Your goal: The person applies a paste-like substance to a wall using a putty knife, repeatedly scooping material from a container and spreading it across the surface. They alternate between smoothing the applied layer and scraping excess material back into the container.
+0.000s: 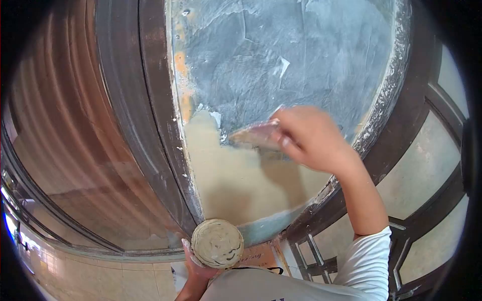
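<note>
okay, right hand [314, 138] clenched round a blurred scraper [256, 134] before the half beige-coated wall panel [296, 60]; left hand [198, 268], partly hidden, cups a paste-smeared round container [217, 243].

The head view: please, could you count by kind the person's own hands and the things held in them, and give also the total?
Hands: 2 (left hand, right hand)
Round container: 1, in the left hand
Flat tool: 1, in the right hand
Total: 4
</note>
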`<state>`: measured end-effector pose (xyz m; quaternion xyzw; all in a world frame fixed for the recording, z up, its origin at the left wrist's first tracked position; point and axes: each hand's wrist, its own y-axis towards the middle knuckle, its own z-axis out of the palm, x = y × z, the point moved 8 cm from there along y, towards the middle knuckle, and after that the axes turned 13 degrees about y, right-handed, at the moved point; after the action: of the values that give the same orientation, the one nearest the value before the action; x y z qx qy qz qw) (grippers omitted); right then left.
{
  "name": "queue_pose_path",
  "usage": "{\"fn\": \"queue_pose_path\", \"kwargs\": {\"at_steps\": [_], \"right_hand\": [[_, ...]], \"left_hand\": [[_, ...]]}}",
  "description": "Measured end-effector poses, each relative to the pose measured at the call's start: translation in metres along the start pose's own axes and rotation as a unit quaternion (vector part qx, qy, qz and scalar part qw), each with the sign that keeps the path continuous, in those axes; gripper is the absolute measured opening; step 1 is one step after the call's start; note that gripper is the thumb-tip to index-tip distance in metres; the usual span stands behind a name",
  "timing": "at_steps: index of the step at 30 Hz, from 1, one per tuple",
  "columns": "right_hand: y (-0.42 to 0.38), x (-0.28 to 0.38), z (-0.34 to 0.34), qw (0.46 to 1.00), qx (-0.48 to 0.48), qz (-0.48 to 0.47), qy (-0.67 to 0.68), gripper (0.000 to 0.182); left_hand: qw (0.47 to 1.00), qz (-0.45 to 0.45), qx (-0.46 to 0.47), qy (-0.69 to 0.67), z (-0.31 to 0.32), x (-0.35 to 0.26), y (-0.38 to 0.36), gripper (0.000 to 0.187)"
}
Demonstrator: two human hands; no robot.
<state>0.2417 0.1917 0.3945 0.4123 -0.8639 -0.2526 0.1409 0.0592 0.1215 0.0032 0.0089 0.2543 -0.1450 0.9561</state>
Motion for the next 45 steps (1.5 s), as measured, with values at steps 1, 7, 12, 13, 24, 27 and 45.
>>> {"fn": "queue_pose_path", "kwargs": {"at_steps": [1,7,12,13,24,27,45], "right_hand": [[-0.002,0.001,0.009,1.000,0.001,-0.001,0.002,0.017],[0.006,0.000,0.050,0.992,0.122,0.009,0.002,0.011],[0.009,0.000,0.021,0.999,0.023,-0.002,0.044,0.011],[0.005,-0.005,0.003,0.992,-0.050,0.015,0.115,0.012],[-0.186,-0.065,0.182,0.798,-0.119,0.303,0.507,0.014],[-0.206,-0.043,0.219,0.729,-0.115,0.402,0.543,0.014],[-0.237,-0.009,0.176,0.915,-0.253,0.215,0.230,0.043]], "left_hand": [[1.000,0.000,0.011,-0.027,0.000,-0.001,0.000,0.095],[0.999,0.022,0.017,0.035,0.003,-0.008,-0.004,0.089],[0.999,0.018,0.030,0.019,0.007,-0.010,-0.005,0.088],[0.999,0.026,0.027,0.013,0.007,-0.012,-0.007,0.088],[0.968,0.074,-0.006,0.239,0.012,-0.039,-0.008,0.094],[0.996,0.024,0.019,0.083,0.022,-0.033,-0.003,0.095],[0.992,0.019,0.074,0.102,0.081,-0.007,0.019,0.091]]}}
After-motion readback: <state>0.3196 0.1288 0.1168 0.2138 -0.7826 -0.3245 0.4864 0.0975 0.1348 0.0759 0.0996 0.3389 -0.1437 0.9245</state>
